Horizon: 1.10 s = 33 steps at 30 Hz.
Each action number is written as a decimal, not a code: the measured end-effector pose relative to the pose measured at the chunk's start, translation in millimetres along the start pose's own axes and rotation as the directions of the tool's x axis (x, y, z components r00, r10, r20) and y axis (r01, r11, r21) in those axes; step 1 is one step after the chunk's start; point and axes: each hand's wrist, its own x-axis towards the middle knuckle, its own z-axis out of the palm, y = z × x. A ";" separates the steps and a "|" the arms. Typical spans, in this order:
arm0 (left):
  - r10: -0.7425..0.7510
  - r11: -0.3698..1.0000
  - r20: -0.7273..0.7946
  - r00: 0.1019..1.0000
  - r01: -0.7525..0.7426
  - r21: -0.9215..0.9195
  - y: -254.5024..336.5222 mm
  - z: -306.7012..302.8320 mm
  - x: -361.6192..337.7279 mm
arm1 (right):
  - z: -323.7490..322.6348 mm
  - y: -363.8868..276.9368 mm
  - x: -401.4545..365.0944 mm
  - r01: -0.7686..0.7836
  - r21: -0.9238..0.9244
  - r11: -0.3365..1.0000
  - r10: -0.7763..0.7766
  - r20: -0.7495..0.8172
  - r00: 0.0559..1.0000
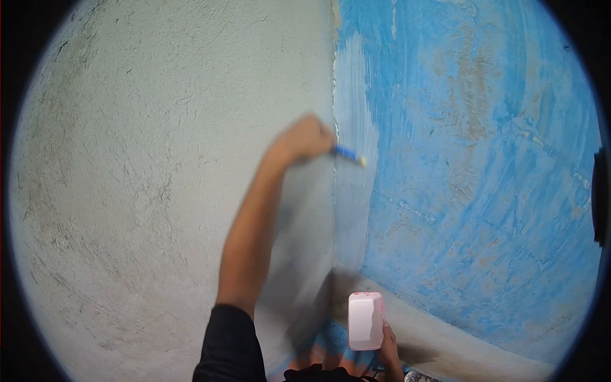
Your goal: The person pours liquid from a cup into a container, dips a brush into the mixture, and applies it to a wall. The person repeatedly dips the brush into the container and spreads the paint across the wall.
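A corner where a grey rendered wall (159, 159) met a blue wall (484, 159) was being edged in white paint. A blue-handled brush (349, 155) was gripped in the closed fingers of the left hand (307, 137), its bristles laid against the white strip (353, 102) just beside the corner line. A pink-rimmed tub (366, 321) was held low in the right hand (389, 344), fingers wrapped round its side, well apart from the brush. The step in hand was judged to be cutting in along the corner. With much blue left bare to the strip's right, a reloaded brush and steady strokes outward would likely be called for next.
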 end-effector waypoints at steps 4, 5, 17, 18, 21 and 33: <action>0.037 0.993 -0.127 0.991 -0.022 0.120 61.0 -118.1 65.1 | 1.2 -0.7 -4.3 -0.020 -0.018 1.000 0.019 -0.032 0.999; 0.031 0.999 -0.206 0.978 -0.025 0.034 72.6 -135.7 70.2 | -0.6 1.0 -5.9 -0.031 -0.032 0.999 0.030 -0.041 0.999; 0.091 0.928 -0.733 0.675 -0.324 -0.183 59.9 -9.2 50.0 | -7.8 -6.9 -9.7 0.007 0.027 1.000 -0.004 -0.096 0.995; 0.020 0.925 -0.662 0.749 -0.265 -0.272 63.4 18.5 15.6 | -8.5 -5.2 -8.6 -0.004 0.033 0.999 0.007 -0.093 0.996; 0.016 0.922 -0.684 0.729 -0.275 -0.271 34.7 120.0 -56.5 | -11.9 -5.5 -5.0 -0.010 0.046 0.999 0.014 -0.100 0.995; -0.216 0.923 0.001 0.976 0.204 -0.325 -105.0 369.9 -296.8 | -21.8 -8.6 -12.8 0.046 -0.007 0.999 -0.047 -0.116 0.992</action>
